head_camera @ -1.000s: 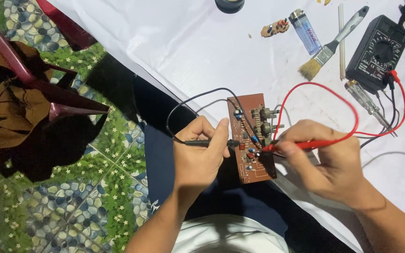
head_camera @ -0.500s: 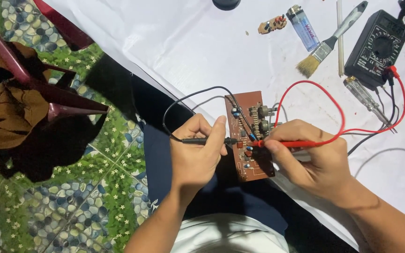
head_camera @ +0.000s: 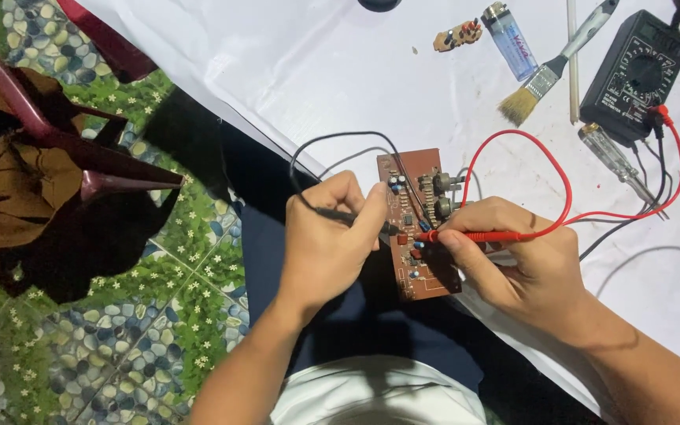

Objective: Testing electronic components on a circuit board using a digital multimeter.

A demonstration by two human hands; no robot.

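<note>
A brown circuit board [head_camera: 416, 277] with small parts and two knobs lies at the near edge of a white cloth. My left hand [head_camera: 326, 245] pinches a black test probe [head_camera: 349, 218], its tip on the board's left side. My right hand [head_camera: 522, 267] holds a red test probe [head_camera: 474, 235], its tip touching the board near the middle. A red lead [head_camera: 560, 177] and a black lead [head_camera: 332, 140] loop away; the red one runs to a black multimeter [head_camera: 631, 75] at the far right.
On the white cloth [head_camera: 293, 71] lie a paintbrush [head_camera: 548, 75], a blue lighter [head_camera: 511, 39], a small component piece [head_camera: 456, 36] and a clear-handled screwdriver [head_camera: 611, 153]. A dark red chair leg [head_camera: 80, 153] and brown cloth [head_camera: 9, 205] stand left on a green patterned floor.
The view has shifted slightly. Both hands stay on the board, with the probe tips moved a little along it.
</note>
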